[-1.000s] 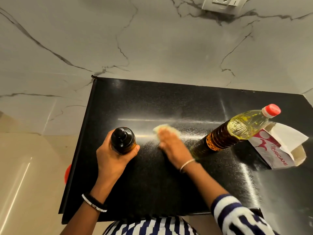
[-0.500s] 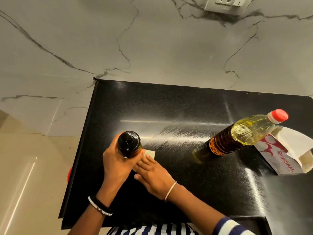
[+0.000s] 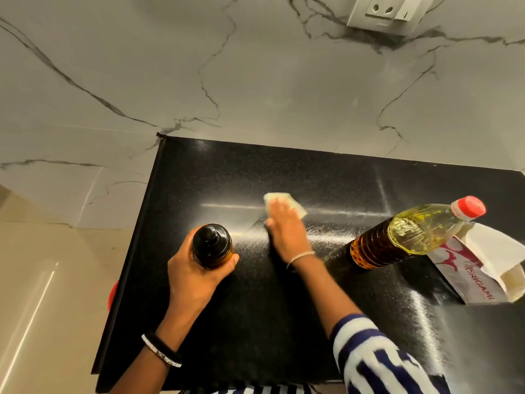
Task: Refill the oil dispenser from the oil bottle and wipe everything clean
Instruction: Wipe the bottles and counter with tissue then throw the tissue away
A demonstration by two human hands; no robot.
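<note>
A: Your left hand (image 3: 196, 268) is wrapped round the small dark round oil dispenser with the black pump top (image 3: 211, 245). Your fingers and thumb curl tight on its sides.

B: Yes, and the oil dispenser is at the left part of the shiny black stone counter (image 3: 255, 322), near the left edge.

A: Your right hand (image 3: 287, 231) lies flat with the fingers straight. It presses a pale folded wipe (image 3: 272, 197) down on the counter. The wipe pokes out past your fingertips.

B: The wipe is in the middle of the counter, a little behind the dispenser and apart from it.

A: The big clear plastic oil bottle with the red cap (image 3: 412, 234) stands on the right. You are not touching it. It has yellow oil inside and the cap is on.

B: Just beside the bottle is a white and red paper tissue box (image 3: 477, 280), open at the top.

A: Behind the counter you can see the grey marble wall (image 3: 255, 81) with a white wall socket (image 3: 386, 12)
</note>
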